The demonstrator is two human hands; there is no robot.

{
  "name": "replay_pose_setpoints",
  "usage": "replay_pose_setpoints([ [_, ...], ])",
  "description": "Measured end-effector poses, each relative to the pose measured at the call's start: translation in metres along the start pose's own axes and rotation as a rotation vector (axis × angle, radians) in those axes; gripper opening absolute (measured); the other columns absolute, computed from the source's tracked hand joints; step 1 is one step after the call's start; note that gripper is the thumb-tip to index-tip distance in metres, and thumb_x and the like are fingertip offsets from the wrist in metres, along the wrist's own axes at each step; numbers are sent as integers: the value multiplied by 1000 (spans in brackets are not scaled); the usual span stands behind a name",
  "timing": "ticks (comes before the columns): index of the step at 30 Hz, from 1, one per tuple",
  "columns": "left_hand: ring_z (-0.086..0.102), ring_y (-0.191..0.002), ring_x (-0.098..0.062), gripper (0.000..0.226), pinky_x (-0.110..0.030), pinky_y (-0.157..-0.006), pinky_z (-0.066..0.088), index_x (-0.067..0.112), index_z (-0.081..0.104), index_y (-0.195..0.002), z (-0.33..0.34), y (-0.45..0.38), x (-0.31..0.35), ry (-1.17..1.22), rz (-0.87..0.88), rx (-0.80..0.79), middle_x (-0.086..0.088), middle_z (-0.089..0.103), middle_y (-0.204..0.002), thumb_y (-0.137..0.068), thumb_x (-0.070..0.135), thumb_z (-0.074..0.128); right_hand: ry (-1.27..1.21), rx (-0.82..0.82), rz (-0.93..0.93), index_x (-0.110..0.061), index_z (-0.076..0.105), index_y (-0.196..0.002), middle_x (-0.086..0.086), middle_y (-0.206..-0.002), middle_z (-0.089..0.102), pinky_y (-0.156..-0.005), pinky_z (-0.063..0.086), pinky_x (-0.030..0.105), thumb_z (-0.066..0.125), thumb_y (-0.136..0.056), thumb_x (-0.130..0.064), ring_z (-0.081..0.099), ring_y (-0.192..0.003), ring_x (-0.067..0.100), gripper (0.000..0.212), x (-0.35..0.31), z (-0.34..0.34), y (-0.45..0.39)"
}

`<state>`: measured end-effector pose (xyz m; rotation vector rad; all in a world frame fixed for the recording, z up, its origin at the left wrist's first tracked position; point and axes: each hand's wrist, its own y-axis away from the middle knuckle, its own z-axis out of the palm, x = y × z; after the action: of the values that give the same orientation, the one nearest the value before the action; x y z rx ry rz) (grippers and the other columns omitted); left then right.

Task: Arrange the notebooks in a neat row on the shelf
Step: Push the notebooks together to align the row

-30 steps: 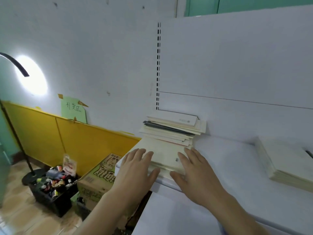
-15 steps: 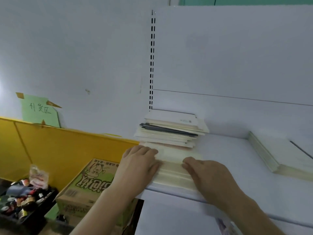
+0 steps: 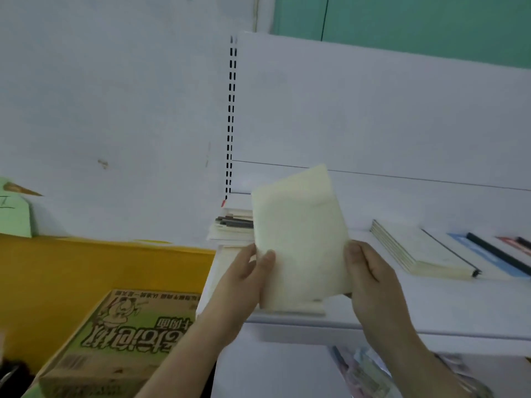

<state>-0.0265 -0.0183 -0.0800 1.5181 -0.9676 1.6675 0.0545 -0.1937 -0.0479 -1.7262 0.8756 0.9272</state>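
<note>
here both hands (image 3: 370, 278) pinch the cream notebooks' (image 3: 298, 239) side edges.

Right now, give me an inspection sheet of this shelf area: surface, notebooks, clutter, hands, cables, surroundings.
Surface: white shelf, bare stretch between the hands and the notebooks at right.
Job's things: cream notebooks lifted and tilted up off the shelf; uneven stack behind, against the back panel; flat notebooks at right, overlapping in a row.
Clutter: cardboard box below the shelf's left end.
Hands: left hand grips the cream notebooks' left edge; right hand grips the right edge.
Cables: nothing seen.
Surroundings: white wall, yellow panel, slotted upright, green note.
</note>
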Motion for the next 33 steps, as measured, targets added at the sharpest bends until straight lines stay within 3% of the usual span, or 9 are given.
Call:
replay_pose_setpoints([
  [3, 67, -107, -24, 34, -48, -90, 56, 34, 53, -126, 1, 5, 3, 308, 11, 30, 1, 70, -117, -94, 30, 64, -11, -68, 78, -32, 64, -87, -14, -83, 64, -82, 55, 45, 38, -100, -42, 60, -84, 12, 30, 8, 7, -2],
  [8, 65, -89, 4, 33, -17, -66, 54, 46, 46, -124, -13, 10, 7, -69, 229, 254, 20, 67, -104, -102, 22, 51, 178, -230, -40, -43, 59, -108, -27, -114, 61, -95, 40, 18, 36, -101, -38, 53, -103, -12, 24, 35, 16, -17],
  [11, 64, -95, -2, 36, -27, -73, 53, 47, 48, -125, -32, 13, 2, -78, 188, 339, 20, 67, -105, -101, 20, 52, 629, -437, -225, -28, 39, -143, -10, -152, 31, -113, 20, 21, 42, -100, -35, 25, -139, 5, 44, 64, 28, -27],
  [14, 63, -102, -12, 35, -38, -82, 54, 42, 49, -129, -45, 16, -5, -74, 142, 405, 15, 66, -111, -101, 21, 52, 878, -620, -301, -24, 29, -149, -5, -159, 17, -119, 11, 31, 37, -98, -48, 9, -147, 15, 58, 83, 38, -28],
  [20, 64, -102, -13, 30, -43, -85, 55, 43, 51, -124, -50, 23, -8, -99, 124, 410, 18, 67, -107, -101, 23, 52, 968, -434, -598, -32, 62, -98, -18, -104, 65, -94, 39, 32, 31, -93, -48, 62, -96, 9, 35, 86, 28, -24],
  [23, 63, -104, -11, 33, -41, -87, 54, 43, 49, -128, -45, 25, -6, -122, 152, 400, 19, 66, -111, -101, 24, 52, 1002, -363, -717, -26, 58, -82, -10, -66, 61, -62, 42, 28, 59, -74, -22, 57, -57, 17, 9, 81, 20, -18],
  [25, 63, -105, -10, 34, -42, -88, 55, 43, 49, -129, -43, 26, -5, -108, 165, 397, 19, 67, -111, -101, 24, 53, 1002, -298, -721, -21, 57, -83, -5, -56, 53, -48, 39, 26, 67, -59, -15, 48, -44, 19, 27, 78, 9, -22],
  [28, 64, -103, -9, 34, -41, -86, 55, 44, 51, -127, -44, 24, -1, -78, 187, 397, 19, 68, -109, -100, 23, 54, 974, -114, -631, -19, 58, -91, -4, -58, 54, -36, 38, 28, 58, -73, -6, 45, -38, 18, 22, 66, -15, -33],
  [33, 64, -102, -15, 33, -43, -82, 55, 42, 49, -127, -44, 19, 2, -86, 208, 429, 14, 66, -110, -100, 23, 53, 696, 52, -455, -21, 57, -95, -10, -62, 52, -48, 38, 30, 34, -101, -32, 49, -52, 16, 26, 39, -49, -40],
])
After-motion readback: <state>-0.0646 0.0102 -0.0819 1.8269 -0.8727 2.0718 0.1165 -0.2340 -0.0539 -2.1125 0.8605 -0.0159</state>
